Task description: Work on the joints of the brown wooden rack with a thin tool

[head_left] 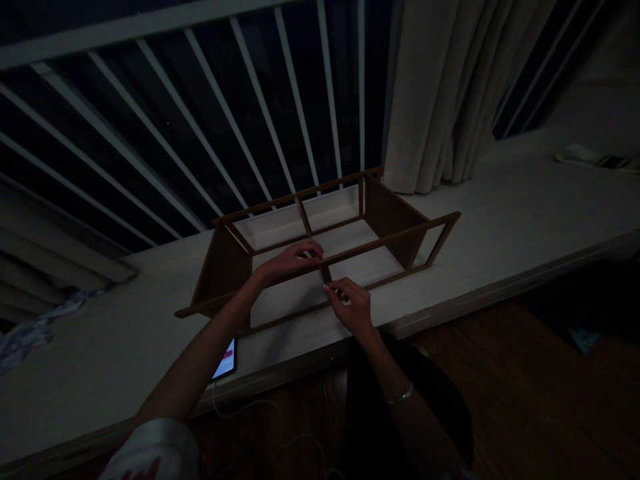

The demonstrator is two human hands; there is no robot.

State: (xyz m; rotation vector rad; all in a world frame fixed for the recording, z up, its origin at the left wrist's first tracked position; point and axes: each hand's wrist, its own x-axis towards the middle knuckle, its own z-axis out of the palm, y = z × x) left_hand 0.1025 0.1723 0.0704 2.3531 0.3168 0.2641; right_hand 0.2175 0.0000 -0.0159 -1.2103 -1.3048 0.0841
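Observation:
A brown wooden frame (390,248), with open sides and solid end panels, lies on a white ledge. My left hand (299,256) is at the middle of its near upper rail, fingers curled and closed against the wood beside the short middle upright (326,273). Just below and to the right, my right hand (354,307) is closed in a pinch at that upright. A tiny pale spot shows at its fingertips, too small and dark to name. A bracelet (401,395) circles my right wrist.
The white ledge (510,220) runs along a window with white railing bars (260,110). Curtains (435,93) hang on both sides. A lit phone (226,361) with a white cable lies at the ledge's front edge, near my left forearm. Crumpled cloth (35,333) lies far left.

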